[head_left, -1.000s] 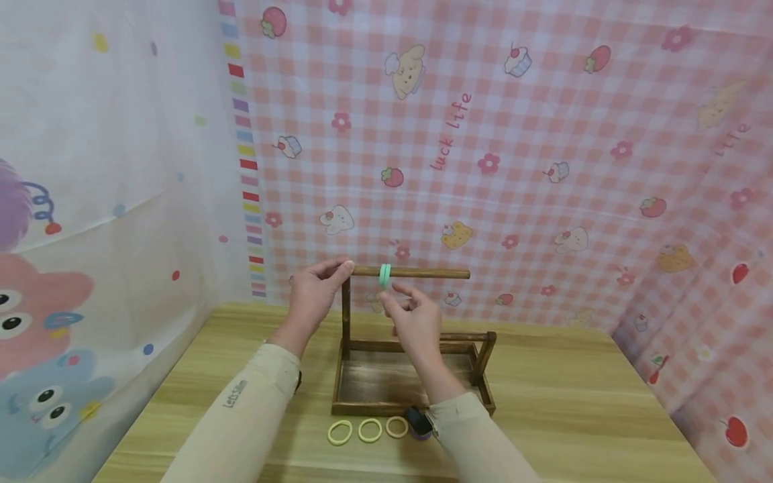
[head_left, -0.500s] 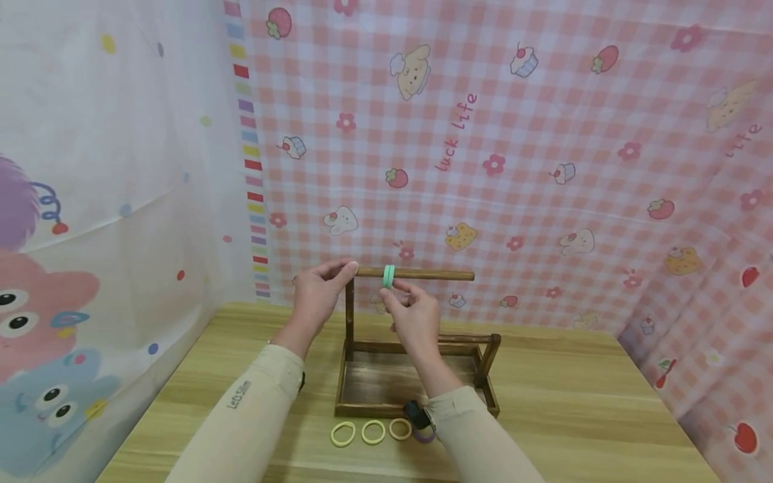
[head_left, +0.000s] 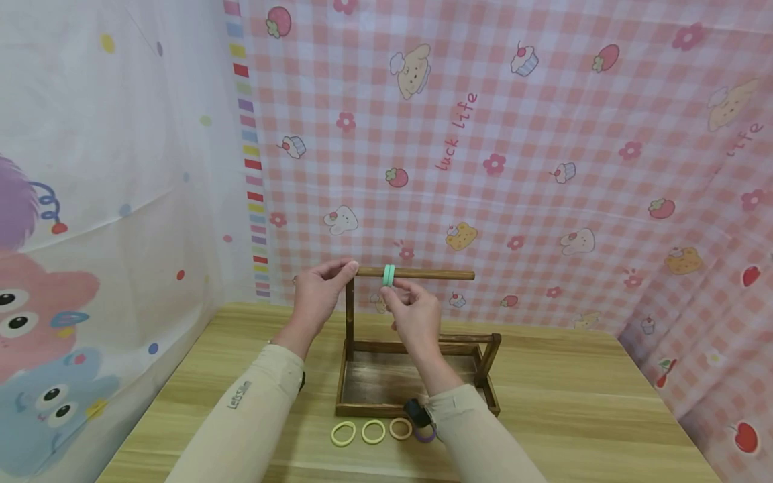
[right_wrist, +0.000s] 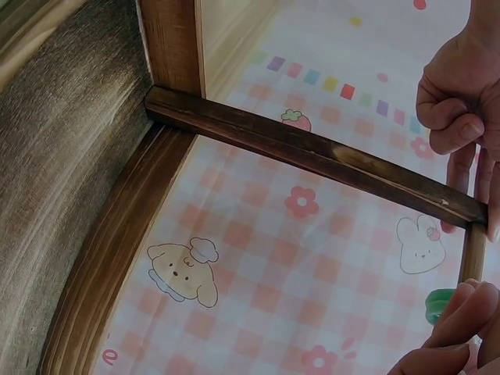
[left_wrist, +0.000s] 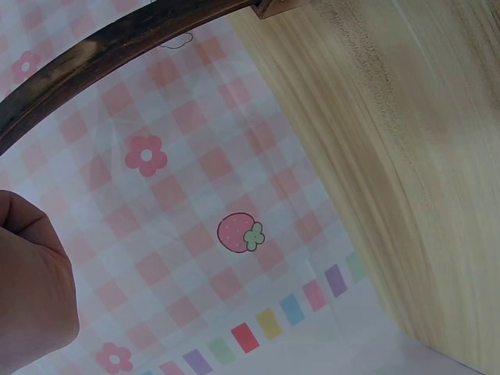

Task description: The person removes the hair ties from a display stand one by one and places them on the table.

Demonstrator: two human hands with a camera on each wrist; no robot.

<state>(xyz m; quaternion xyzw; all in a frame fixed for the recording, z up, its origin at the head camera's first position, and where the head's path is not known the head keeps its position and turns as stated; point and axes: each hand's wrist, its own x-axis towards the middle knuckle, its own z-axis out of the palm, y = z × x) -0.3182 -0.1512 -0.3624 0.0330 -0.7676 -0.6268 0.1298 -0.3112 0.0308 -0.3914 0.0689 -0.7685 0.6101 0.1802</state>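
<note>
A dark wooden stand has a tray base [head_left: 362, 410], a tall post [head_left: 349, 315] on its left and a horizontal bar [head_left: 437, 275] reaching right from the top. My left hand [head_left: 317, 295] grips the corner where post and bar meet, thumb in front. Two mint-green rings [head_left: 388, 274] hang side by side around the bar, left of its middle. With thumb and forefinger, my right hand [head_left: 417, 314] pinches them at their lower edge. In the right wrist view, fingertips [right_wrist: 461, 312] partly cover a green ring [right_wrist: 439, 303]. The left wrist view shows only part of the left hand [left_wrist: 35, 289].
In front of the tray lie two yellow rings [head_left: 343, 434], a peach ring [head_left: 400, 429] and a purple ring [head_left: 425, 436], partly hidden by the right wrist's black device [head_left: 417, 411]. A lower bar [head_left: 465, 339] rises at the stand's right. Checked cloth [head_left: 531, 201] hangs behind the table.
The head view has shifted slightly, moving everything a little to the right. The right fingertips have closed up to the green rings' lower edge. The left hand keeps its grip.
</note>
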